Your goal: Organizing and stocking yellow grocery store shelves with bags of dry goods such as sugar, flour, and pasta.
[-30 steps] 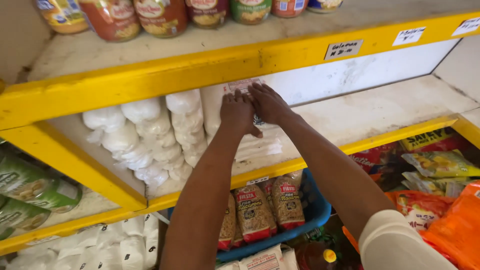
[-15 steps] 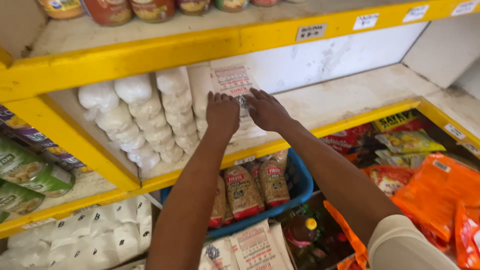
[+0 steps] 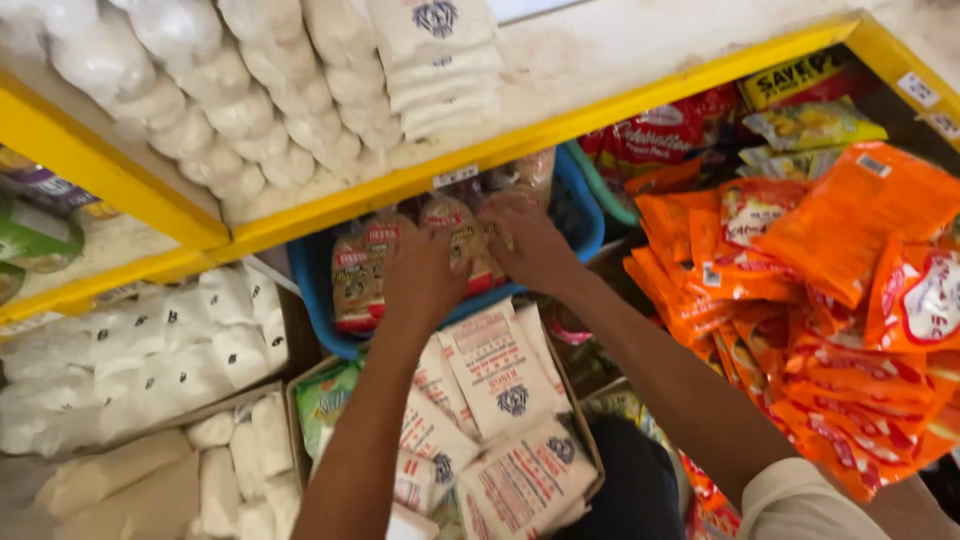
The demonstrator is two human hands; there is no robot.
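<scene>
My left hand (image 3: 425, 272) and my right hand (image 3: 528, 240) hang palm down over a blue basket (image 3: 585, 215) of clear packets of brown grains with red labels (image 3: 355, 275). Both hands hover at the basket's front edge with fingers loosely spread, and I cannot see anything held in them. Just below them is a cardboard box of white paper packets with printed emblems (image 3: 500, 370). On the yellow-edged shelf (image 3: 560, 120) above lies a stack of the same white packets (image 3: 435, 60).
Rows of white powder bags (image 3: 240, 110) fill the shelf's left side. Orange snack packets (image 3: 800, 290) pile up at the right. More white bags (image 3: 130, 350) sit at the lower left, green packets (image 3: 35, 235) at the far left.
Both hands have come down from the stack of white packets on the shelf to the blue basket below. The view has tilted downward with them.
</scene>
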